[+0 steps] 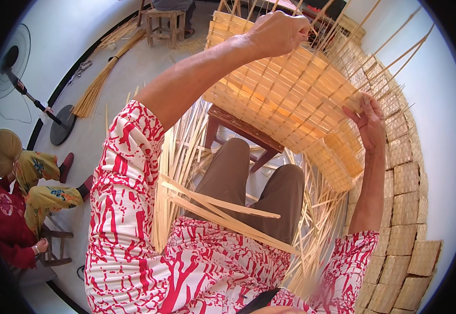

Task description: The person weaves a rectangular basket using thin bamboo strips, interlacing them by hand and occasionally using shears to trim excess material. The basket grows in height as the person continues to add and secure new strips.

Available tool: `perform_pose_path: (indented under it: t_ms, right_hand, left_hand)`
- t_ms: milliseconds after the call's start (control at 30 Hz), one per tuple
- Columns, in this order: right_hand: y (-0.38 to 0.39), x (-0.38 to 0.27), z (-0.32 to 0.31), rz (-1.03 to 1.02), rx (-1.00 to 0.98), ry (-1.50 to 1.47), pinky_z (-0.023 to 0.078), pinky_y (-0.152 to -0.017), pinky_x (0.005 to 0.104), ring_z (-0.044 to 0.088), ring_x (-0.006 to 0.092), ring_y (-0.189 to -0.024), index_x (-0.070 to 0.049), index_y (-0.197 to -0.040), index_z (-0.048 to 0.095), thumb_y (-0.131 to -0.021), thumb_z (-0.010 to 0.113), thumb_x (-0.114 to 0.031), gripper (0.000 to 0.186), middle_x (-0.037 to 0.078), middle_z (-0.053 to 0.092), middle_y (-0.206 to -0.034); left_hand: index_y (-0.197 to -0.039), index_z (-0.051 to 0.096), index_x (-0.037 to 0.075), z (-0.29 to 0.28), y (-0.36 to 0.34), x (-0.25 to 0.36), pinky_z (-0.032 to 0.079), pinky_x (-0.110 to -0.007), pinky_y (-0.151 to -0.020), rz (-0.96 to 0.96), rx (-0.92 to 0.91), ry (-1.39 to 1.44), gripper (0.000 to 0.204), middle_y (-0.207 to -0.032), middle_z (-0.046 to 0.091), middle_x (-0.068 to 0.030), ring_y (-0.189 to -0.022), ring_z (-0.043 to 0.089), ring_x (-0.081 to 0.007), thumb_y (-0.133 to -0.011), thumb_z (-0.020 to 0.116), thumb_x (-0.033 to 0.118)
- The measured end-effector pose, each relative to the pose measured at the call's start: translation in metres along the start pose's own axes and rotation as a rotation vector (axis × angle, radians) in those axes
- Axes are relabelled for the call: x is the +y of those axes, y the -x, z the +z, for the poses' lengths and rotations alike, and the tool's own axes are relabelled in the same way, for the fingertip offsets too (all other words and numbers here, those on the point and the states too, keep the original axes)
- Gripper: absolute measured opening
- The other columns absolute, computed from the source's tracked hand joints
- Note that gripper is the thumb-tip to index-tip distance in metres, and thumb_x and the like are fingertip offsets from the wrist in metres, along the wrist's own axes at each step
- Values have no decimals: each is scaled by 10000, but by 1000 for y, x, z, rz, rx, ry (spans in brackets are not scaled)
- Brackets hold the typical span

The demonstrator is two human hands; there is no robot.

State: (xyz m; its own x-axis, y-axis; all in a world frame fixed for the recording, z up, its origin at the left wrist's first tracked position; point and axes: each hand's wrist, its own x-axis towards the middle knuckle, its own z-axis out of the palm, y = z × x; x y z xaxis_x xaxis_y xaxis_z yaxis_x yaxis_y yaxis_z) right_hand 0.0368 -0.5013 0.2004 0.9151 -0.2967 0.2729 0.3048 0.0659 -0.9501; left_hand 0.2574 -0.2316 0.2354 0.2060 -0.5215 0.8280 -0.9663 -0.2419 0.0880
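Note:
A large, boxy bamboo basket (270,99), partly woven from pale flat strips crossed by thin darker ones, rests tilted beyond my knees. Long loose stakes (393,34) stick out past its far side. My left hand (277,34) is closed in a pinch at the basket's far upper edge; its fingers hide what they hold. At the right edge, my right hand (369,118) has thumb and fingers closed on the weave. Beneath the basket stands a dark red wooden stool (246,125). Several loose flat strips (222,204) lie across my lap.
Stacked woven baskets (400,209) line the right wall. Loose strips (180,141) cover the floor around my legs. A bundle of sticks (99,86), a standing fan (60,123) and a wooden stool (165,23) are farther left. A seated person (13,225) holds a round hand fan (5,152).

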Motion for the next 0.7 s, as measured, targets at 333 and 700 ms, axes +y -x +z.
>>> perform_pose_path:
  t_ms: [333,700]
  right_hand:
    - [3,3,4,-10,54,-5,631,-842,392,683,203,-975,-18,-1152,665,-1009,565,-149,217,75,676,-1099]
    - [4,0,14,-16,25,-30,615,-859,385,681,198,-995,-18,-1227,635,-1028,536,-198,286,80,676,-1106]
  left_hand:
    - [-798,623,50,8,4,2,521,-463,-610,100,13,-173,136,-852,604,-129,-685,637,-349,-880,575,147]
    - [-965,598,37,-4,8,18,533,-295,-590,-200,66,217,208,-681,662,-89,-603,684,-175,-962,613,244]
